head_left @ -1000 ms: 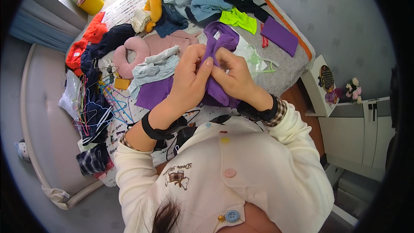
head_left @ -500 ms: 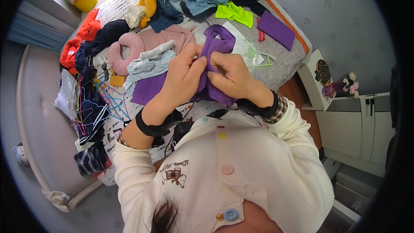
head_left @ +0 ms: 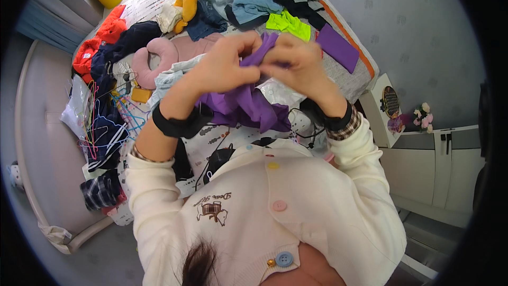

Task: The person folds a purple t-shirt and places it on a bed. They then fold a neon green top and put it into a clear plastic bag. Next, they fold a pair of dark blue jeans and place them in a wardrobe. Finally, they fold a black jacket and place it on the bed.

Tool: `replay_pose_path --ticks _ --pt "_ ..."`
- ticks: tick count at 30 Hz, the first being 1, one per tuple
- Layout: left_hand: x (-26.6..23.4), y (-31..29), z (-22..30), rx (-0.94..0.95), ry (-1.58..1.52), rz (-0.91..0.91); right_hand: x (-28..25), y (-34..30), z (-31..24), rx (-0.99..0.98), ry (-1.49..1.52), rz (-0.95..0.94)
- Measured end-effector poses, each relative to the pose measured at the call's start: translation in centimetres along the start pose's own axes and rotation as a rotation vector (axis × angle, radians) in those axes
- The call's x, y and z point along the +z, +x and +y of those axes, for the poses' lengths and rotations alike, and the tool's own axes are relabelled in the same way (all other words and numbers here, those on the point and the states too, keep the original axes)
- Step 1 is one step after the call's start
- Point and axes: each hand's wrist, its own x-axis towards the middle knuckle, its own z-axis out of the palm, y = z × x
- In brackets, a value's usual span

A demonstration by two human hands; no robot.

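Note:
A purple garment [head_left: 248, 103] hangs bunched between my hands above the bed, its lower part draping down in loose folds. My left hand [head_left: 227, 64] is closed with thumb and fingers on the cloth's upper edge. Opposite it, my right hand [head_left: 296, 66] pinches the same garment, its fingers bent and a little smeared by motion. Just beyond my left wrist lies a pale blue garment [head_left: 174, 77], partly covered by my arm. Behind the purple cloth shows some clear plastic [head_left: 279, 93].
A pink neck pillow [head_left: 142, 66], colourful hangers [head_left: 114, 124] and a red garment [head_left: 87, 56] lie to the left. Farther off are a yellow neck pillow [head_left: 186, 8], jeans [head_left: 207, 20] and a neon-yellow garment [head_left: 288, 24]. A folded purple piece [head_left: 338, 48] lies at right.
Both hands have risen slightly, moving away from my body, with the purple garment still in them. The cloth's top is more gathered between the fingers, and its lower folds have shifted.

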Motion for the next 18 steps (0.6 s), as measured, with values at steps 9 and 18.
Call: replay_pose_path --ticks 9,18 --pt "-5.3 3.2 7.1 0.154 0.136 -0.078 -5.5 9.6 0.7 0.188 0.178 -0.381" --pt "-9.6 -0.2 1.5 -0.017 0.116 0.038 -13.7 16.6 -8.7 -0.043 -0.371 -0.182"
